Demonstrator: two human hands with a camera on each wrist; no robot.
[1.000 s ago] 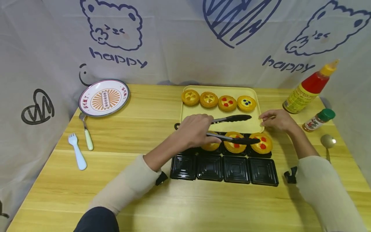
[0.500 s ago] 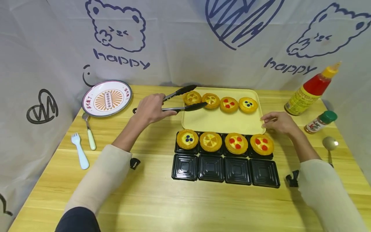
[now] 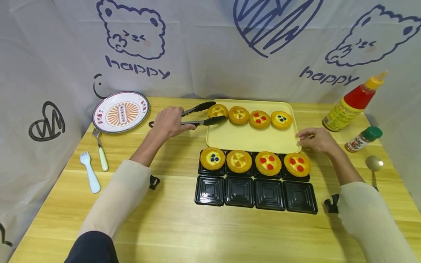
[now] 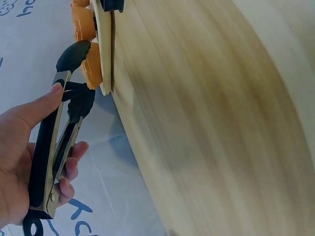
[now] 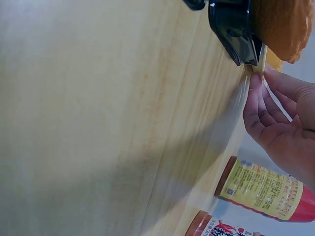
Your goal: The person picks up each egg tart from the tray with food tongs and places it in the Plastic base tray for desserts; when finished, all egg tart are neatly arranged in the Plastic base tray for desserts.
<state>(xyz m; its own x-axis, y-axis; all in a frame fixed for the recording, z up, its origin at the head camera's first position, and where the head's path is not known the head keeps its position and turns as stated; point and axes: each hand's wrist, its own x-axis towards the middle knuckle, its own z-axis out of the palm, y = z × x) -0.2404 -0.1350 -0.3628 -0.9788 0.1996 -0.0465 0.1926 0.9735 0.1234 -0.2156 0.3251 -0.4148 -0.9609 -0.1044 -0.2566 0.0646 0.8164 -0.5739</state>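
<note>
The tray (image 3: 250,138) is pale yellow, the tongs (image 3: 200,115) black-tipped with silver arms. Golden tarts (image 3: 239,161) carry red, blue or orange dots, sitting in glossy black square cups (image 3: 269,193). The table (image 3: 184,233) is light wood grain. The plate (image 3: 120,111) shows an orange sunburst on white. The backdrop (image 3: 197,47) is white with navy bear doodles.

The small print on the round white plate with an orange sunburst (image 3: 120,111) is too small to read. The red sauce bottle with a yellow label (image 5: 266,191) is cut off by the right-wrist view's edge. The pale wooden desk (image 4: 211,123) blurs in the left-wrist view.
</note>
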